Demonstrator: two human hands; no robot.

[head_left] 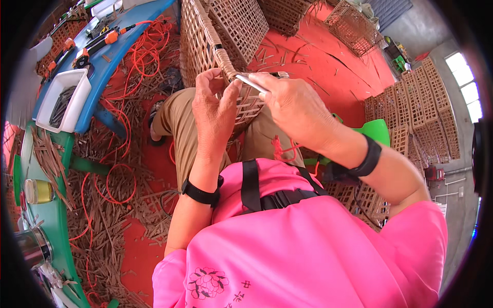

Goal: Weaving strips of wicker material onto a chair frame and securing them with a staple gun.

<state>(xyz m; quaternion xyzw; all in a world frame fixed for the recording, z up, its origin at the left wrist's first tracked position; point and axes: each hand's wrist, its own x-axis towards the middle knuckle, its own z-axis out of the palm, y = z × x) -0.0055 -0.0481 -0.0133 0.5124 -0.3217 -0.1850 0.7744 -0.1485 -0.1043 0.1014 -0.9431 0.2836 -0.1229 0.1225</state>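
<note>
From the head camera, your left hand [214,110] pinches the wrapped rim of the tan woven cane basket [205,46], which rests tilted on your knees. Your right hand [294,105] is clenched on a slim silver metal tool [251,83], its tip against the rim just beside your left fingertips. Should the tool skid off the smooth binding, it would likely jab those fingers, so watch the angle. The basket could also roll off your lap, since only the pinch steadies it. Room is tight leftward: the blue plastic table [110,61], the loose orange cord [149,46] and the cane scraps [102,226] crowd the floor. Rightward, the red floor [318,56] lies open up to the stacked lattice panels [426,108].
</note>
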